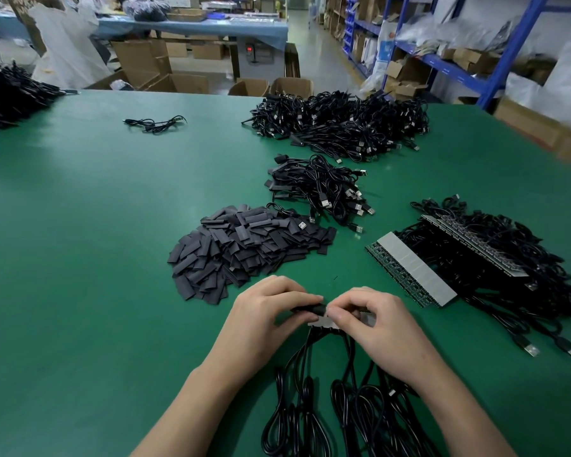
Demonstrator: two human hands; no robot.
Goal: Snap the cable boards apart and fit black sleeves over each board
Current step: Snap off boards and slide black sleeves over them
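Observation:
My left hand pinches a black sleeve near the front middle of the green table. Beside it, my right hand grips a short strip of grey cable boards; the sleeve's end meets the strip between my fingertips. Several black cables hang from the strip toward me, coiled. A heap of loose black sleeves lies just beyond my hands. To the right, a long unbroken board strip rests against a pile of attached cables.
A small pile of sleeved cables lies behind the sleeve heap, a larger cable pile farther back. A lone cable lies far left of centre, another dark pile at the left edge. Cardboard boxes and blue shelving stand beyond the table.

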